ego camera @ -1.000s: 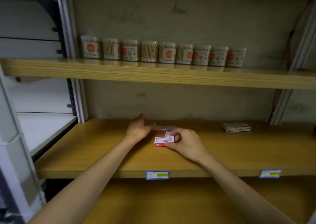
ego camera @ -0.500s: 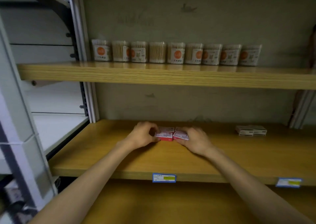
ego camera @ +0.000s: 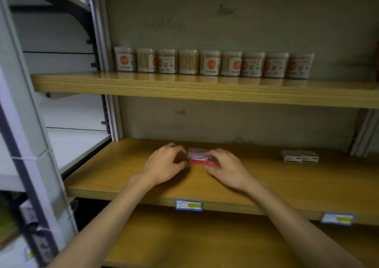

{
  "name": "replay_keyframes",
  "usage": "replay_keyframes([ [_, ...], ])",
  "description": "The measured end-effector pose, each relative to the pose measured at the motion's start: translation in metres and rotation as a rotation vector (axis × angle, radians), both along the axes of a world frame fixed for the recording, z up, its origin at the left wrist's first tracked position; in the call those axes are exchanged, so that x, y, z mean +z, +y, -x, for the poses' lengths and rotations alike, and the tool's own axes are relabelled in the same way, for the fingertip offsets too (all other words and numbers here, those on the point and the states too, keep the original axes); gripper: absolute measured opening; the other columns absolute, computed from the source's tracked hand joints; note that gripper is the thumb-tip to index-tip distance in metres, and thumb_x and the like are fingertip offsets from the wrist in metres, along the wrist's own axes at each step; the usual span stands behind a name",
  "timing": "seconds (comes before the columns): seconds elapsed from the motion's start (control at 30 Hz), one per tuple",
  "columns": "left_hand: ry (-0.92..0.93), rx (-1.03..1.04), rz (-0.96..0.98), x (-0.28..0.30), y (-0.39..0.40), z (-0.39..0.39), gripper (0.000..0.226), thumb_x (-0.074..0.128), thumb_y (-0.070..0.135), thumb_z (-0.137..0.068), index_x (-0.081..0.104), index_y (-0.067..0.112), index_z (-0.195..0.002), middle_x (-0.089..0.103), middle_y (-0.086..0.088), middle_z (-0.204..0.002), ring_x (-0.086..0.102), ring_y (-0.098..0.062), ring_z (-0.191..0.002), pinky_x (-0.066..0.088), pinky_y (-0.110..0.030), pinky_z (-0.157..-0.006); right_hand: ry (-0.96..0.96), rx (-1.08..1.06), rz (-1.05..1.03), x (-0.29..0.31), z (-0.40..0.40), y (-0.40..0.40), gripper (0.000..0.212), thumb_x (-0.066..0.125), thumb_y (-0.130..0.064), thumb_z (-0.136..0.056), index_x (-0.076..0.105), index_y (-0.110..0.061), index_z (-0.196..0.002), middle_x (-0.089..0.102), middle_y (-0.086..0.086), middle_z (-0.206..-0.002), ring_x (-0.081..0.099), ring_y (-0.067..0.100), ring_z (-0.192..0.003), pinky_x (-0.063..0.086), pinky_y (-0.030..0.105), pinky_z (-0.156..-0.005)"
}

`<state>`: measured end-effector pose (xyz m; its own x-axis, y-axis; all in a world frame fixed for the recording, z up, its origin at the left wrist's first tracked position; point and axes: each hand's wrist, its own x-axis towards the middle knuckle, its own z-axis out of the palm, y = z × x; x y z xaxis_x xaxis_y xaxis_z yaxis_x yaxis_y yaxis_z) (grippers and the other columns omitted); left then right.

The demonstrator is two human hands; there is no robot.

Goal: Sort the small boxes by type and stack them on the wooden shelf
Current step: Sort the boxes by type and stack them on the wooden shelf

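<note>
Both hands close in on the red-and-white boxes (ego camera: 198, 158) at mid-shelf: left hand (ego camera: 164, 165) sits at their 9 o'clock side w/ fingers curled, fingertips touching the boxes' left end, thumb near the front edge; right hand (ego camera: 226, 168) sits at their 3 o'clock side, fingers curled over the top right corner and thumb along the front red edge, so it pinches the boxes. Left looks more like pressing than a full pinch, can't tell for sure due to blur. Boxes lie flat on the middle wooden shelf (ego camera: 123, 175), roughly centre, a short way in front of the back wall; seem to be 2+ boxes grouped touching each other, one row behind the other, exact count not clear. At 3 o'clock from the hands, well apart, a small stack of grey-white boxes (ego camera: 299, 156) lies flat on the same shelf near the right upright. Upper shelf (ego camera: 184, 87) at 12 o'clock carries a row of clear tubs of cotton swabs (ego camera: 211, 62) w/ orange labels, side by side, approx. touching. Blue-and-yellow price tag (ego camera: 188, 204) on the shelf's front lip at 6 o'clock from the hands; second tag (ego camera: 337, 218) at 4 o'clock. Grey metal rack (ego camera: 26, 124) stands at 9 o'clock.
</note>
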<state>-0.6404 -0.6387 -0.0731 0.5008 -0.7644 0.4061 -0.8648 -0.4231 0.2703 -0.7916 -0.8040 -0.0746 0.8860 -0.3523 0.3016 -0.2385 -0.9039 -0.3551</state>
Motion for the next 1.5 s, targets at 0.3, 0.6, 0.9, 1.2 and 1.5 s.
replay_keyframes([
  [0.3, -0.01, 0.125, 0.092, -0.001, 0.109, 0.029, 0.033, 0.061, 0.042, -0.093, 0.06, 0.036, -0.126, 0.053, 0.017, -0.117, 0.057, -0.007, -0.102, 0.049, -0.028, -0.081, -0.188, 0.324, -0.06, 0.004, -0.02, 0.09, 0.027, 0.067, -0.03, -0.094, 0.067, -0.028, -0.12, 0.063, -0.01, -0.114, 0.057, 0.006, -0.108, 0.047, 0.028, -0.093],
  [0.6, 0.079, 0.132, 0.202, -0.003, 0.247, 0.019, 0.029, 0.06, 0.042, -0.093, 0.062, 0.041, -0.123, 0.053, 0.025, -0.112, 0.056, 0.002, -0.101, 0.052, -0.031, -0.085, -0.212, 0.49, -0.178, 0.01, -0.046, 0.205, 0.022, 0.066, -0.027, -0.095, 0.068, -0.029, -0.117, 0.065, -0.019, -0.108, 0.06, -0.003, -0.1, 0.054, 0.023, -0.084],
  [0.9, 0.092, 0.12, 0.23, -0.013, 0.397, -0.053, 0.031, 0.06, 0.046, -0.093, 0.058, 0.045, -0.124, 0.052, 0.024, -0.116, 0.059, 0.002, -0.101, 0.052, -0.032, -0.086, -0.28, 0.503, -0.218, -0.002, -0.121, 0.357, 0.017, 0.065, -0.019, -0.094, 0.071, -0.024, -0.109, 0.069, -0.016, -0.1, 0.063, 0.0, -0.095, 0.053, 0.022, -0.083],
  [1.2, 0.091, 0.205, 0.199, -0.014, 0.544, -0.145, 0.037, 0.056, 0.05, -0.093, 0.055, 0.042, -0.129, 0.051, 0.021, -0.121, 0.056, 0.0, -0.103, 0.052, -0.037, -0.089, -0.262, 0.449, -0.206, -0.002, -0.235, 0.489, 0.015, 0.064, -0.017, -0.091, 0.072, -0.023, -0.103, 0.071, -0.014, -0.098, 0.065, 0.002, -0.09, 0.054, 0.027, -0.083],
  [1.5, 0.104, 0.288, 0.223, -0.024, 0.623, -0.239, 0.037, 0.056, 0.047, -0.094, 0.054, 0.041, -0.131, 0.052, 0.018, -0.124, 0.056, -0.001, -0.103, 0.052, -0.032, -0.089, -0.25, 0.285, -0.248, 0.005, -0.329, 0.549, 0.016, 0.062, -0.018, -0.09, 0.072, -0.028, -0.098, 0.069, -0.018, -0.089, 0.064, 0.003, -0.079, 0.053, 0.027, -0.08],
])
